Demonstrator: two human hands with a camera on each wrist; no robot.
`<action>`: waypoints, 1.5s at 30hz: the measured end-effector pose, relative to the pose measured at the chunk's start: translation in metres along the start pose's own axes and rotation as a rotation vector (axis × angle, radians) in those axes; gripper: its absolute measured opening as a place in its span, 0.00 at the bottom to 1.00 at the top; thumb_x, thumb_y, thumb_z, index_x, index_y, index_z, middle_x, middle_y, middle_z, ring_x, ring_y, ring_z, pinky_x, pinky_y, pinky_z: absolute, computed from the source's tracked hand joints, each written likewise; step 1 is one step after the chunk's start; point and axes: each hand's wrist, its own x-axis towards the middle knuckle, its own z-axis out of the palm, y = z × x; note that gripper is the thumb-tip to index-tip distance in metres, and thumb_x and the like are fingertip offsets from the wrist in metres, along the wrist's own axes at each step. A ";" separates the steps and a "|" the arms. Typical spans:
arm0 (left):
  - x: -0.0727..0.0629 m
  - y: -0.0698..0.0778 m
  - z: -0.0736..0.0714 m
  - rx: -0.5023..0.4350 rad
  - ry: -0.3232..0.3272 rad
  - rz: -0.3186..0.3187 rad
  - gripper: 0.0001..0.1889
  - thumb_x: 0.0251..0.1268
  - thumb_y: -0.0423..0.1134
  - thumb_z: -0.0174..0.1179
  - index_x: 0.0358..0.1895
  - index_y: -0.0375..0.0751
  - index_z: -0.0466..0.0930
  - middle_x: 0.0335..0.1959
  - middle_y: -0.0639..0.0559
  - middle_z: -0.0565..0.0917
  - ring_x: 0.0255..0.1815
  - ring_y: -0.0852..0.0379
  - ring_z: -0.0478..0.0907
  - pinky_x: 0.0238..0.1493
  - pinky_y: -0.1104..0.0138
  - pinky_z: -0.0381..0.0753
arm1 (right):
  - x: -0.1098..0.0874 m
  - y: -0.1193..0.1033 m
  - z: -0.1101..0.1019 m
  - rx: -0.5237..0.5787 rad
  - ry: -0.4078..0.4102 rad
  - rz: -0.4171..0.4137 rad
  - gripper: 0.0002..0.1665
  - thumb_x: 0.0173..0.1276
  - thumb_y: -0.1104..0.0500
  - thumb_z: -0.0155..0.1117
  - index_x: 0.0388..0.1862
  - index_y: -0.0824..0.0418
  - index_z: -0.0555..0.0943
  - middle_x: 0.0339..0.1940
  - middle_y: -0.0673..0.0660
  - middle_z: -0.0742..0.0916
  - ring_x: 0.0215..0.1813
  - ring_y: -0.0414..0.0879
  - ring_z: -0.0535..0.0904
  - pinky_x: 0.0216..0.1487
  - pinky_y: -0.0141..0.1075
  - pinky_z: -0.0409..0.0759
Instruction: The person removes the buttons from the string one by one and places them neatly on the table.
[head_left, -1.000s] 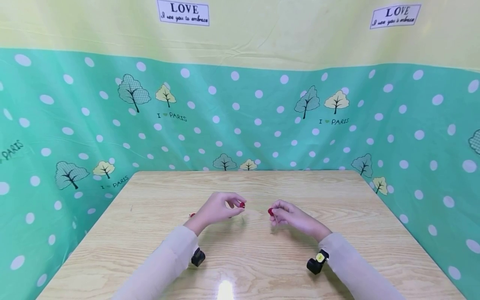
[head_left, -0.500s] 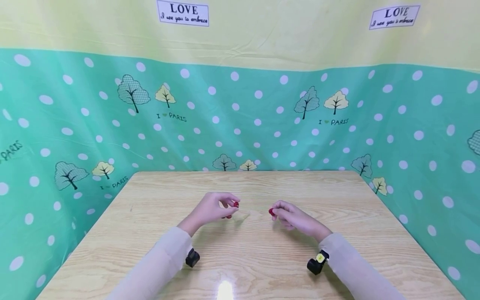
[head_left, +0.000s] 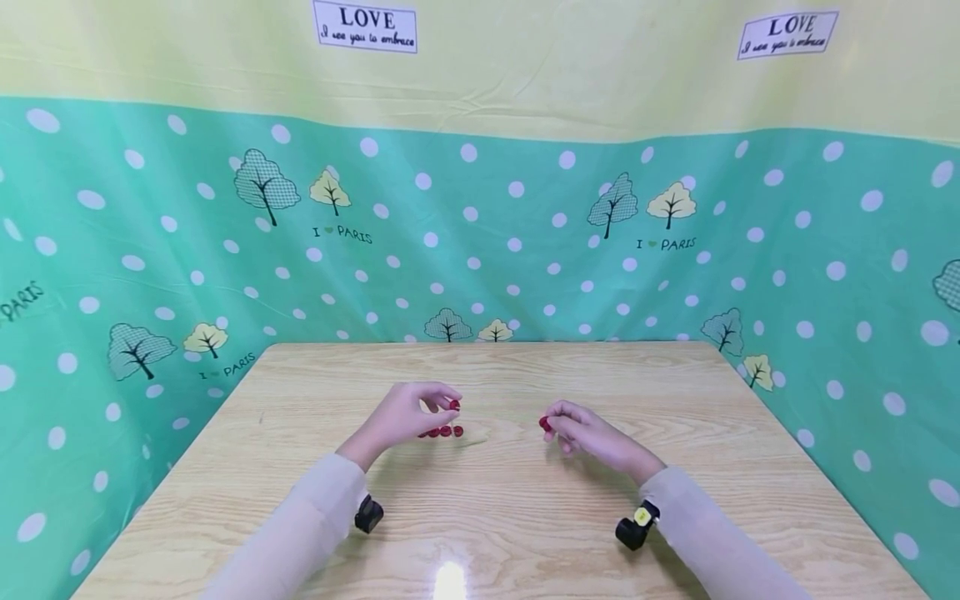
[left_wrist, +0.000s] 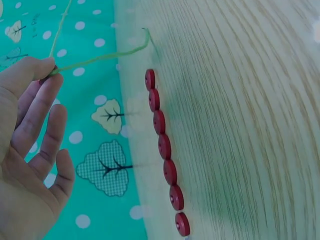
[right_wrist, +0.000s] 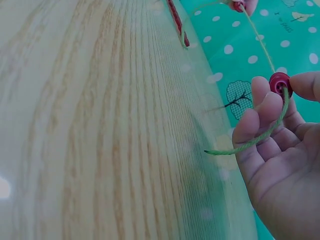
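Observation:
My left hand point(head_left: 405, 412) pinches a red button point(head_left: 454, 406) between thumb and fingertip above the table. In the left wrist view a green cord point(left_wrist: 100, 59) runs from that pinch, its loose end drooping beside the row. My right hand point(head_left: 592, 435) pinches another red button point(right_wrist: 280, 84) by its rim, with the cord through it and a free tail point(right_wrist: 250, 143) curving over the fingers. Between the two held buttons the cord stretches straight. On the table below the left hand lie several red buttons point(left_wrist: 164, 146) in a line; the left hand hides some in the head view.
A light wood table point(head_left: 495, 517) spreads under both hands. Its far edge meets a green dotted cloth point(head_left: 480, 250) that hangs behind and at both sides. Black wrist cameras point(head_left: 632, 533) sit on the sleeves.
My left hand has moved left with its button, drawing away from the right hand, and more of the row shows beneath it. The right hand stays nearly still.

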 end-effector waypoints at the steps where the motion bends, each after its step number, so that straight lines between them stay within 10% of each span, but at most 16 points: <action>1: -0.001 0.000 -0.001 0.001 0.003 0.000 0.12 0.62 0.44 0.71 0.48 0.53 0.87 0.34 0.63 0.86 0.34 0.61 0.79 0.32 0.65 0.80 | 0.000 0.000 0.000 -0.001 -0.001 -0.001 0.18 0.82 0.53 0.48 0.54 0.69 0.71 0.46 0.73 0.79 0.30 0.44 0.72 0.35 0.33 0.74; 45: -0.022 -0.031 -0.032 0.076 0.013 -0.063 0.12 0.63 0.42 0.70 0.49 0.47 0.87 0.35 0.62 0.86 0.36 0.60 0.79 0.35 0.64 0.80 | -0.005 0.005 -0.008 -0.034 0.020 0.001 0.18 0.83 0.54 0.47 0.53 0.70 0.70 0.45 0.71 0.79 0.34 0.49 0.74 0.39 0.36 0.77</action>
